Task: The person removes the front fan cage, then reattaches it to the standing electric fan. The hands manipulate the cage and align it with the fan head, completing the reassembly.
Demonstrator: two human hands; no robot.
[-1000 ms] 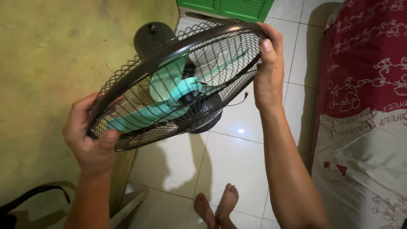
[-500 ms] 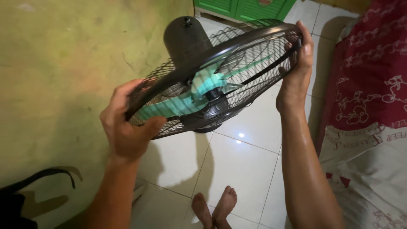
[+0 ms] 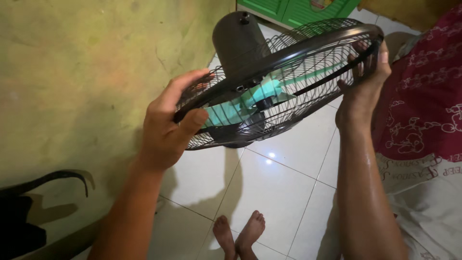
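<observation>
Above the white tiled floor (image 3: pixel 269 192), my left hand (image 3: pixel 166 127) clamps the rim of the black wire-caged fan head with teal blades (image 3: pixel 269 91), held tilted in the air, and my right hand (image 3: pixel 363 86) grips the opposite rim; one slack grip could let it swing down towards my bare feet (image 3: pixel 238 236)

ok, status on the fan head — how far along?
Done: the wire guard looks closed around the teal blades, with the black rim band on. In hand: left hand and right hand grip opposite rim edges, holding the head above the tile floor. Left: no stand or base is in view.
</observation>
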